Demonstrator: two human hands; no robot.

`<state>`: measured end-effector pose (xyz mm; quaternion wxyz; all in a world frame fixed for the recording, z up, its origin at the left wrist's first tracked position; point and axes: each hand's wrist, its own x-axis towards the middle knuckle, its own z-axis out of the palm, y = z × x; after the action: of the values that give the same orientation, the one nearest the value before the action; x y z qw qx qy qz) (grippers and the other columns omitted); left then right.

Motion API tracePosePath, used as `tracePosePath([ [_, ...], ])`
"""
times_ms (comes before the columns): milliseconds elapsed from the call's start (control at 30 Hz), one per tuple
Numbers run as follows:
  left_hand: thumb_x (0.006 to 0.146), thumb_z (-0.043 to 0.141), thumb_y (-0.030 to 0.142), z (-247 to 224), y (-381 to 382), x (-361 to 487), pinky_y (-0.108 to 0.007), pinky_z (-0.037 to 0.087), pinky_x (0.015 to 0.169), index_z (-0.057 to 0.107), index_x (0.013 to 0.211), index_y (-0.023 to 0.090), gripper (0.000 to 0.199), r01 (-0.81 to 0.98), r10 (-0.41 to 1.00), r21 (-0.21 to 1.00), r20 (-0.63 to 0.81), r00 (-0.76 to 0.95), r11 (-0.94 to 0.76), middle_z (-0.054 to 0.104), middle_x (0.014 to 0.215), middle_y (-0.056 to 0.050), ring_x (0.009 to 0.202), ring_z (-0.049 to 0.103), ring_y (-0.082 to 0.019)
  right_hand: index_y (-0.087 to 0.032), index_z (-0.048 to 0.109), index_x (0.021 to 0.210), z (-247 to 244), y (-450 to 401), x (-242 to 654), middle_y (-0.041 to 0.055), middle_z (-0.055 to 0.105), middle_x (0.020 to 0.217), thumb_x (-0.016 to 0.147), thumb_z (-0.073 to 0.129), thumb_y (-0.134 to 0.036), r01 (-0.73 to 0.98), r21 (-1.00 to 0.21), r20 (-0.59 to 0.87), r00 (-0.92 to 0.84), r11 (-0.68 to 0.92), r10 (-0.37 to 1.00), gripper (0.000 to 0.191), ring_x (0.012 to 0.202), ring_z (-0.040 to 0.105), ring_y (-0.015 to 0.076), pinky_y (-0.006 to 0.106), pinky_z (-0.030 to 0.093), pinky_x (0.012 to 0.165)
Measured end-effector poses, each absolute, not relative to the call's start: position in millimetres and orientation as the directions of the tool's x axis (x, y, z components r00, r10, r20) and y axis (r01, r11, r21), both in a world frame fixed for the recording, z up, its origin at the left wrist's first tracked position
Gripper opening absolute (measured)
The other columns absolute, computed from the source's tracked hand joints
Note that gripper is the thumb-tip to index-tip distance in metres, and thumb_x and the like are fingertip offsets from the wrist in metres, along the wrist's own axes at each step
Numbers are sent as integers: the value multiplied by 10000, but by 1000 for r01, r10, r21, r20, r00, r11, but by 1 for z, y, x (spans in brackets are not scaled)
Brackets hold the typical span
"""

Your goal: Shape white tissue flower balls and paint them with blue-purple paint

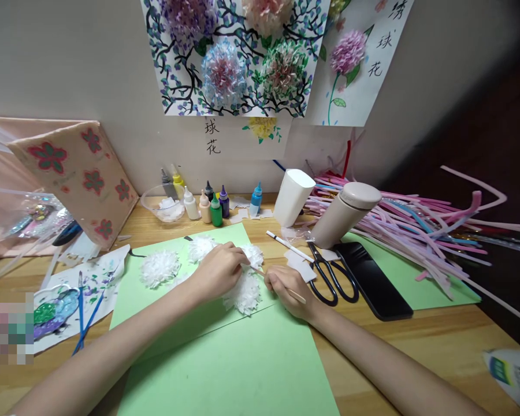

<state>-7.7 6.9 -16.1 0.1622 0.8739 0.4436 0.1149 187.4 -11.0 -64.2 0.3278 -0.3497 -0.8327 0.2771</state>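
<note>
Wooden stick (297,296) is around center frame, long axis slanting upper left to lower right, right hand's (291,292) grip clamped on it; left hand (221,268) is by the white flower (244,296), can't tell if its grip's closed

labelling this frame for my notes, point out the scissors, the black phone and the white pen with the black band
scissors (354,293): head view, on the black loop of the right-hand handle
black phone (376,282): head view, middle of the dark screen
white pen (295,249): head view, on the white barrel
</note>
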Motion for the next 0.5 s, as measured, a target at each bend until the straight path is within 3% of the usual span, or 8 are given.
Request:
tracePosePath([
  [133, 755, 389, 78, -15, 9, -10, -282, 424, 786, 647, 922, 199, 330, 759, 842, 397, 74, 534, -516, 646, 957, -25, 897, 537, -178, -195, 399, 620, -65, -10, 187, -1, 437, 575, 923, 236, -285, 413, -688, 334, -549, 596, 766, 355, 572, 435, 131, 266, 336, 588],
  [233, 764, 358, 82, -15, 13, -15, -286, 428, 778, 606, 959, 191, 333, 831, 910, 380, 86, 405, -406, 621, 1008, -46, 926, 551, -184, -194, 390, 619, -65, -9, 186, -1, 432, 580, 924, 236, -285, 427, -687, 318, -551, 588, 771, 354, 574, 432, 132, 266, 335, 587],
  [333, 771, 334, 66, -20, 17, -20, -305, 428, 778, 535, 1065, 172, 372, 898, 951, 314, 54, 306, -307, 613, 1060, -80, 964, 560, -207, -195, 383, 615, -66, -8, 183, -2, 424, 576, 926, 229, -290, 436, -686, 313, -546, 583, 777, 360, 571, 432, 131, 262, 335, 581],
  [500, 747, 326, 27, -27, 20, -21, -313, 426, 641, 458, 1145, 142, 435, 924, 932, 156, -48, 360, -349, 649, 921, -126, 829, 605, -248, -198, 358, 583, -64, -5, 176, -7, 402, 555, 926, 216, -322, 452, -702, 311, -500, 550, 808, 391, 549, 428, 128, 258, 340, 576],
])
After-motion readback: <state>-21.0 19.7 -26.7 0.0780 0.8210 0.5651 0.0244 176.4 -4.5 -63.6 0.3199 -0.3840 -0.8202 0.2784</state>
